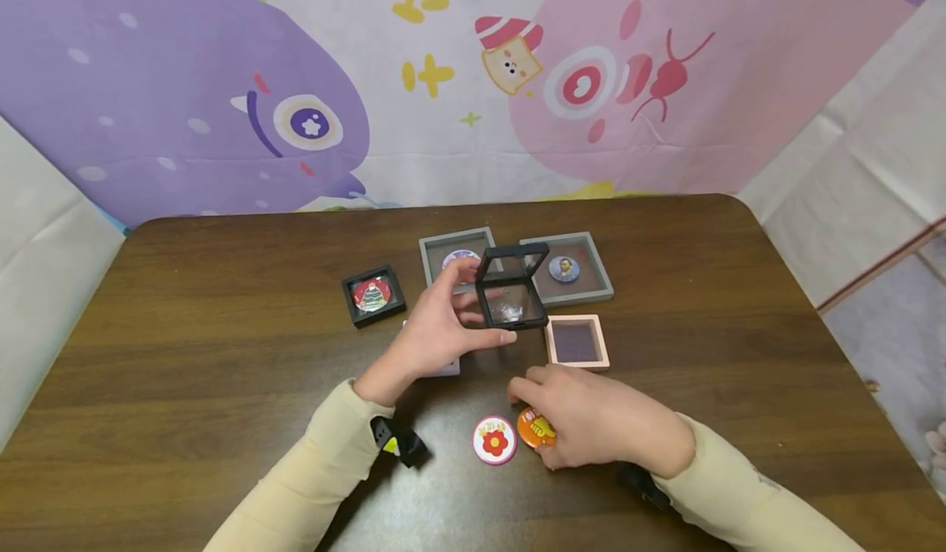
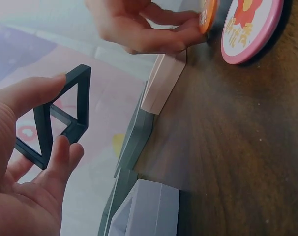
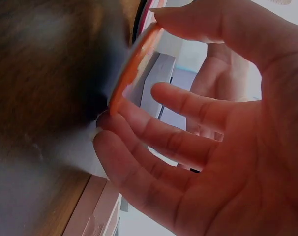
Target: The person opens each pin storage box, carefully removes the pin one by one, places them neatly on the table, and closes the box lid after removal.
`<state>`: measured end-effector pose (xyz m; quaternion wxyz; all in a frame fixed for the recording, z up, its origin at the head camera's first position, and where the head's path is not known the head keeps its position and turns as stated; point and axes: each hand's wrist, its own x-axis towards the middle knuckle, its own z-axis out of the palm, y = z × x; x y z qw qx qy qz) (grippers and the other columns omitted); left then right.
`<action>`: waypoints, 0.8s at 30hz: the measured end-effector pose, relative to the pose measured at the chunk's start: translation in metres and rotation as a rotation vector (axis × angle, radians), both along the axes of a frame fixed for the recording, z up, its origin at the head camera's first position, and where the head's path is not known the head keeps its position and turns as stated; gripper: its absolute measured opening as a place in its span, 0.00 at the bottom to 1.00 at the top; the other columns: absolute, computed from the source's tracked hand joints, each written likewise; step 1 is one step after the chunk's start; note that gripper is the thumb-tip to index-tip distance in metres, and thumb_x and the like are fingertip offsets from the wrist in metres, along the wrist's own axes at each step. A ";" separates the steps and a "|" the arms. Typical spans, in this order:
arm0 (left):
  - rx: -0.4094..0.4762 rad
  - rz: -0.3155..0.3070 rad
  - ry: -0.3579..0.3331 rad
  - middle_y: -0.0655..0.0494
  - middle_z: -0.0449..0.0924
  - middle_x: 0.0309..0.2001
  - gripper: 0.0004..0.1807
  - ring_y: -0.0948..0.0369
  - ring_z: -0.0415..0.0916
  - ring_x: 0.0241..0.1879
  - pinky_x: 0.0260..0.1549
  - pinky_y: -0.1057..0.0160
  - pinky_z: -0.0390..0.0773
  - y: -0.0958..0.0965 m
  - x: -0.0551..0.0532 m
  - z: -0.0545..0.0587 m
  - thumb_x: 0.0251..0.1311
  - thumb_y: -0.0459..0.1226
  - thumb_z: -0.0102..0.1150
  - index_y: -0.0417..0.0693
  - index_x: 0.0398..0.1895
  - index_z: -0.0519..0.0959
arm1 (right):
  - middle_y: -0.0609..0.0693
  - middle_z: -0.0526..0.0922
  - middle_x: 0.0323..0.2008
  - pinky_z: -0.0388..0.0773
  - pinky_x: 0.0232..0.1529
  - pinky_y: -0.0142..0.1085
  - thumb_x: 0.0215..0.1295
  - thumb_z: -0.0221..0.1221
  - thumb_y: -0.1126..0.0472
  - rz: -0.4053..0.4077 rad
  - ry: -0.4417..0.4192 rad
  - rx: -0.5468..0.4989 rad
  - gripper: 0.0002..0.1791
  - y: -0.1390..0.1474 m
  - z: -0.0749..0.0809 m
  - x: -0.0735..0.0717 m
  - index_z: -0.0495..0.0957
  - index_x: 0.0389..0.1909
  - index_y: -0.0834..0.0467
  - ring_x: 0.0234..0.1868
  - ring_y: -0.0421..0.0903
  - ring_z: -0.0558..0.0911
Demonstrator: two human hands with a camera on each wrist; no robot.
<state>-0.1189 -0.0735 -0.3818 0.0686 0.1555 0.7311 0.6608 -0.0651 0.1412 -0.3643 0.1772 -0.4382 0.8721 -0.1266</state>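
Note:
My left hand (image 1: 432, 330) holds a black display frame (image 1: 510, 304) above the table, its two hinged halves spread apart. In the left wrist view the thumb is on one edge of this frame (image 2: 83, 98) and the fingers are on the other side. An orange round badge (image 1: 534, 429) is pinched by its rim between the thumb and fingers of my right hand (image 1: 599, 416). The right wrist view has the badge (image 3: 134, 69) tilted, its lower edge near the tabletop. Beside it lies a white badge with a red flower (image 1: 494, 440) and a pink rim.
A pale pink frame (image 1: 579, 365) lies beyond my right hand. Behind are two grey frames holding badges, a left one (image 1: 424, 258) and a right one (image 1: 608, 282). A black frame (image 1: 355, 315) with a red badge sits left. Partly under my left hand is a lavender frame (image 2: 156, 206).

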 end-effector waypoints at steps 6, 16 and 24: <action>-0.003 -0.006 -0.025 0.42 0.67 0.58 0.48 0.53 0.81 0.53 0.45 0.60 0.82 0.000 -0.001 0.000 0.41 0.25 0.79 0.39 0.66 0.61 | 0.43 0.71 0.35 0.76 0.37 0.35 0.40 0.74 0.56 0.003 0.069 0.057 0.28 -0.002 -0.003 0.006 0.76 0.45 0.55 0.33 0.40 0.72; -0.010 0.000 -0.045 0.42 0.68 0.59 0.48 0.53 0.81 0.53 0.45 0.61 0.82 0.002 0.000 0.000 0.40 0.25 0.79 0.41 0.66 0.61 | 0.46 0.72 0.37 0.77 0.38 0.36 0.38 0.75 0.55 -0.010 0.121 0.111 0.26 -0.005 -0.001 0.011 0.77 0.40 0.56 0.34 0.43 0.72; -0.007 -0.008 -0.048 0.42 0.69 0.59 0.48 0.53 0.81 0.53 0.45 0.61 0.82 0.000 0.000 0.000 0.41 0.25 0.79 0.41 0.66 0.61 | 0.46 0.72 0.36 0.77 0.36 0.36 0.38 0.75 0.52 0.005 0.185 0.118 0.26 -0.005 0.000 0.015 0.77 0.38 0.56 0.34 0.44 0.73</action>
